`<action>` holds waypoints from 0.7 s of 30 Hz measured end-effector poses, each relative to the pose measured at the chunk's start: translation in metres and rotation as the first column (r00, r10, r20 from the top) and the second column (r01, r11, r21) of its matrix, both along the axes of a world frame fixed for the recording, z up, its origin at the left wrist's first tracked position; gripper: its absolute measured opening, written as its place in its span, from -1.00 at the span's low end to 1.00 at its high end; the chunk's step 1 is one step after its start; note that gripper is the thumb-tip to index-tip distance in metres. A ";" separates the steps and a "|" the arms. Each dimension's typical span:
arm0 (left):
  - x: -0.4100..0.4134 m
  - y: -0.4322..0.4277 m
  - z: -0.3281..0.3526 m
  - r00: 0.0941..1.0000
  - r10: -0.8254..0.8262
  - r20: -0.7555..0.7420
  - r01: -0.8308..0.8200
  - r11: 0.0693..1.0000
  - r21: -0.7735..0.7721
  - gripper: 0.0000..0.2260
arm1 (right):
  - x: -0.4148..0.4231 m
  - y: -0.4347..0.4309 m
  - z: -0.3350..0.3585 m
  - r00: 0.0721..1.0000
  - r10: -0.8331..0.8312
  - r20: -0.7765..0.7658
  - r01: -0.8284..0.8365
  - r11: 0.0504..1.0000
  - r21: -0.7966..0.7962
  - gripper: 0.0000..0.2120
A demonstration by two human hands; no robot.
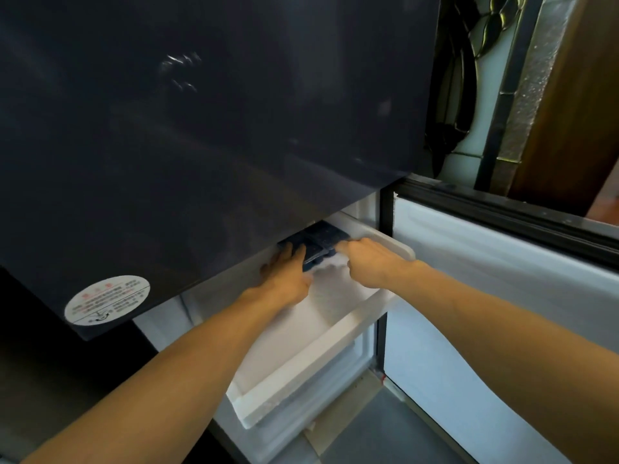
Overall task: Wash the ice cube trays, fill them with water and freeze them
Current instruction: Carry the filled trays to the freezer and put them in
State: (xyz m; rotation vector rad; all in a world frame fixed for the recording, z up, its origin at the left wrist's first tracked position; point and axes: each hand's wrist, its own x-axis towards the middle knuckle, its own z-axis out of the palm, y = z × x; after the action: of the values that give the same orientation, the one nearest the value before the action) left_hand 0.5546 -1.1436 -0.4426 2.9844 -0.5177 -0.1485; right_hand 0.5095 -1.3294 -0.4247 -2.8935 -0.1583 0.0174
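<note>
Dark blue ice cube trays [321, 239] lie at the back of a pulled-out white freezer drawer [301, 380], partly under the fridge's dark upper door. My left hand [286, 274] rests with straight fingers on the left side of the trays. My right hand [368, 259] reaches in from the right, its fingers touching the trays' right edge; the fingertips are hidden. Frost covers the drawer floor near the trays.
The dark upper fridge door [201, 128] with a round white sticker [107, 299] hangs over the drawer. The open freezer door [502, 296] with its white inner lining stands at the right. Grey floor [385, 437] lies below.
</note>
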 end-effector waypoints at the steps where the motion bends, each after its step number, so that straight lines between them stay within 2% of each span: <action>1: -0.009 0.003 0.003 1.000 -0.003 0.021 0.003 1.000 -0.006 -0.37 | -0.006 0.002 0.004 1.000 -0.010 -0.013 0.010 1.000 -0.005 -0.62; 5: -0.051 0.028 0.015 0.993 -0.074 0.092 0.084 0.991 -0.106 -0.49 | -0.034 0.019 0.021 0.999 -0.038 0.014 0.039 0.999 -0.008 -0.81; 9: -0.101 0.066 0.029 0.983 -0.093 0.157 0.124 0.971 -0.203 -0.54 | -0.071 0.047 0.044 0.995 0.002 0.100 0.002 0.999 -0.036 -0.69; 13: -0.150 0.119 0.047 0.958 -0.069 0.280 0.158 0.938 -0.309 -0.65 | -0.117 0.091 0.074 0.963 0.096 0.252 -0.089 0.995 -0.039 -0.76; 16: -0.184 0.161 0.066 0.930 -0.017 0.367 0.168 0.908 -0.384 -0.71 | -0.150 0.128 0.096 0.868 0.184 0.462 -0.189 0.981 -0.037 -0.67; 21: -0.237 0.235 0.112 0.834 0.060 0.549 0.215 0.881 -0.422 -0.80 | -0.195 0.206 0.152 0.582 0.339 0.739 -0.459 0.887 -0.046 -0.55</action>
State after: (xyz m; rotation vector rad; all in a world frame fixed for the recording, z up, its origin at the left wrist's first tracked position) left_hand 0.3174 -0.9084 -0.3303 2.4804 -0.6209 0.7502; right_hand 0.3147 -1.1230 -0.2726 -2.4560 -0.9144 -1.0460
